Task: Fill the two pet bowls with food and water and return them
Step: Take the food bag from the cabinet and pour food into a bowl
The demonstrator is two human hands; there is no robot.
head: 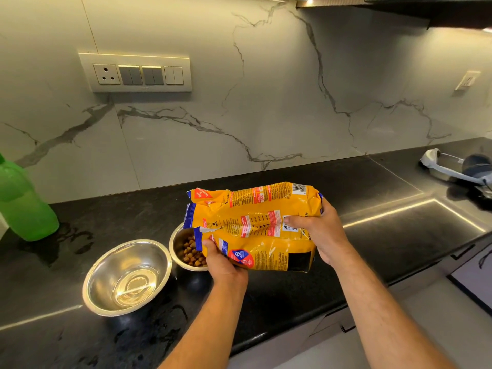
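Now crinkled yellow food bag (255, 225) tips brown kibble (192, 253) into round steel bowl (177, 242).

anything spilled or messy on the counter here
Yes: dark wet patches on the black counter beside the green bottle and in front of the water bowl. No kibble lies outside the food bowl. The bag is crumpled.

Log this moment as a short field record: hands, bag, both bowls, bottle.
left hand: grips the open end of the yellow pet food bag
right hand: holds the bag's bottom end
bag: tipped sideways over the right steel bowl
right steel bowl: holds brown kibble
left steel bowl: apparently holds clear water
green plastic bottle: upright, far left on the black countertop
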